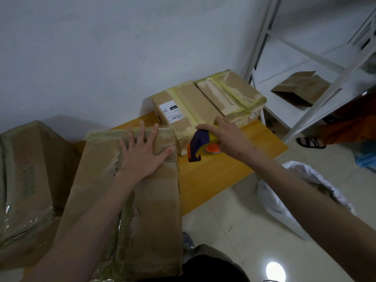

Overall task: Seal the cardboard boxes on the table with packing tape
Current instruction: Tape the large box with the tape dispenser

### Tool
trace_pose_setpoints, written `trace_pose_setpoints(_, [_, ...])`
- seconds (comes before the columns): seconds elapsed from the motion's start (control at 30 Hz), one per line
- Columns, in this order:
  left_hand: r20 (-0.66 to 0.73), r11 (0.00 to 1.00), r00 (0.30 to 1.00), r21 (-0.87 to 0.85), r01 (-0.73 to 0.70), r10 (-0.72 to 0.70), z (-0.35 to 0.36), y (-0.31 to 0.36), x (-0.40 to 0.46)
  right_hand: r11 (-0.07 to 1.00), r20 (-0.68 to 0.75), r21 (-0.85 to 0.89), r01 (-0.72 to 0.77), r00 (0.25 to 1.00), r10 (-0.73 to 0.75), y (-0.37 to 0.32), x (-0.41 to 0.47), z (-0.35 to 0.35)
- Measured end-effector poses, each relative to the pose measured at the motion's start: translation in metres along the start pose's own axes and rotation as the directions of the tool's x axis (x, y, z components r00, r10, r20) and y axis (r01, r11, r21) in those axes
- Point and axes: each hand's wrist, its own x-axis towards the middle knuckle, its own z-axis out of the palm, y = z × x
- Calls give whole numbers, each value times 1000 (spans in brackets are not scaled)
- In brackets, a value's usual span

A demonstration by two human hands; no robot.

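Centre of frame: I see a wooden table [223, 176] with its right edge running diagonally from upper right to lower centre; tiled floor [254, 231] lies open beyond it.
Free room: a bare strip of tabletop sits at centre right, between the boxes and the table edge.
Near box: a long cardboard box [146, 210] runs from bottom centre up to mid-frame, its top worn and partly covered in clear tape, its near end overhanging the table edge.
Left hand: my left hand [142, 153] lies flat on the far end of that box, fingers spread and straight, pressing down, gripping nothing.
Right hand: my right hand [225, 133] reaches in from lower right, fingers curled over the top of a tape dispenser [200, 145].
Dispenser: purple body, orange hub, yellowish roll; it stands on the table against the near corner of the labelled box [183, 110].
Far boxes: the labelled box and a taped box [232, 94] sit side by side, touching, at the back of the table, both banded in yellowish tape.
Writing: a white shipping label [172, 111] with a barcode and a dark patch reading "HSI"; the rest is too small to read.
Left edge: a large film-wrapped carton [26, 180] crowds the left side.
Upper right: a white metal shelf [305, 68] holds an open cardboard box [301, 88].
Lower right: a white bag [295, 192] stands on the floor close to the table.
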Motion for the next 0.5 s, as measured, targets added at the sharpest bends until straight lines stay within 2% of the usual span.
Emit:
trace_pose_setpoints(0.27, [0, 1000, 1000, -8, -4, 4, -1, 5, -2, 925, -51, 286, -249, 960, 274, -5, -10, 11])
trace_pose_setpoints(0.3, [-13, 999, 999, -17, -43, 43, -2, 5, -1, 908, -65, 325, -263, 952, 299, -4, -13, 10])
trace_pose_setpoints(0.37, [-58, 978, 976, 7, -208, 208, -5, 6, 2, 885, -79, 372, -281, 940, 332, -2, -19, 5])
trace_pose_setpoints(0.43, [-89, 921, 920, 120, -370, 382, -7, 8, 11, 873, -67, 391, -293, 936, 344, -3, -25, 2])
trace_pose_setpoints(0.5, [-81, 883, 891, 200, -425, 447, -12, 12, 25, 869, -66, 399, -294, 936, 347, -5, -30, -2])
